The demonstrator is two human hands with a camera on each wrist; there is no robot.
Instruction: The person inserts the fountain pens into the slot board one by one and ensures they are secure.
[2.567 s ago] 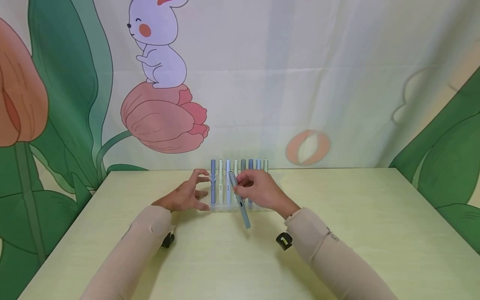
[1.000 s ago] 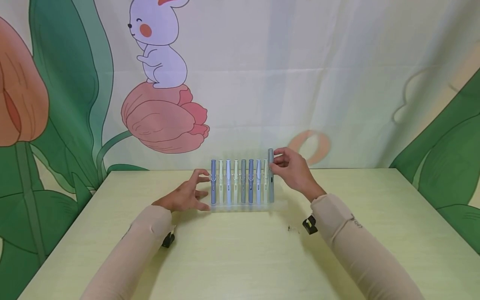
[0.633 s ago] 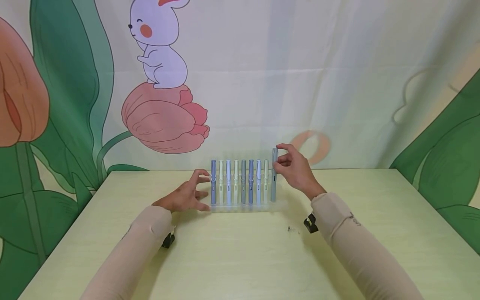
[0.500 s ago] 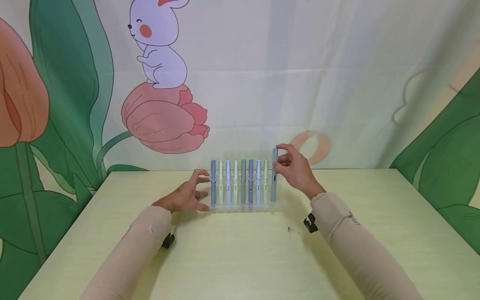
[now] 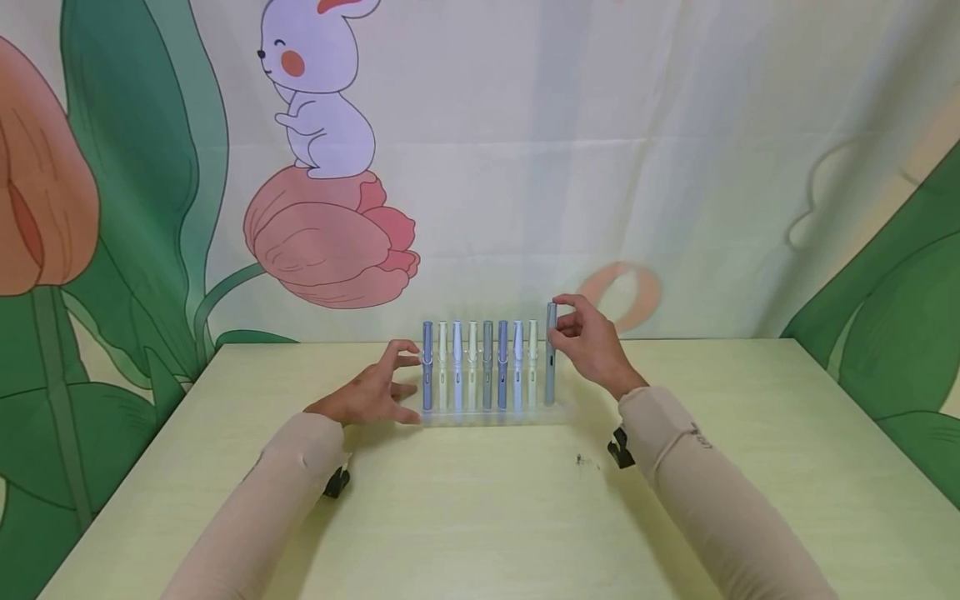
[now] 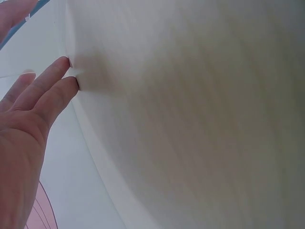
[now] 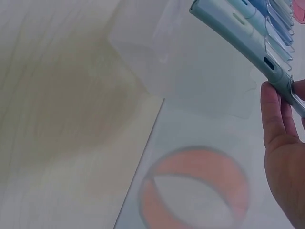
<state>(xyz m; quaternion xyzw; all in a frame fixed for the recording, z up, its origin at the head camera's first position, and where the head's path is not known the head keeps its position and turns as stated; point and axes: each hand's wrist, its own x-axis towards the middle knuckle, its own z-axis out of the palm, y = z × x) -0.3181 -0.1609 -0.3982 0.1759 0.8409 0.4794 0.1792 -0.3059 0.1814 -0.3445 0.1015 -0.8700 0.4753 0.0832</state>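
Note:
A clear stand [image 5: 491, 416] at the back of the table holds a row of upright capped pens [image 5: 487, 367] in dark blue, pale green, light blue and grey. My right hand [image 5: 592, 342] pinches the upper part of a grey-blue pen [image 5: 551, 375] between thumb and fingers. That pen stands upright at the row's right end, its top slightly higher than the others. In the right wrist view the pen [image 7: 238, 40] lines up beside its neighbours, clip and oval window showing. My left hand [image 5: 371, 390] is at the stand's left end, fingers spread; firm contact cannot be told.
A pale wooden table [image 5: 465, 517] spreads out before the stand. Close behind hangs a printed curtain [image 5: 487, 208] with a rabbit and tulips. Black wrist straps [image 5: 621, 448] show beneath both sleeves. A small dark mark [image 5: 579, 459] lies on the table at right.
My right hand has carried the grey-blue pen from a tilt before the row to upright at its right end. Over the last half second the pen has sunk slightly. The left hand has stayed put.

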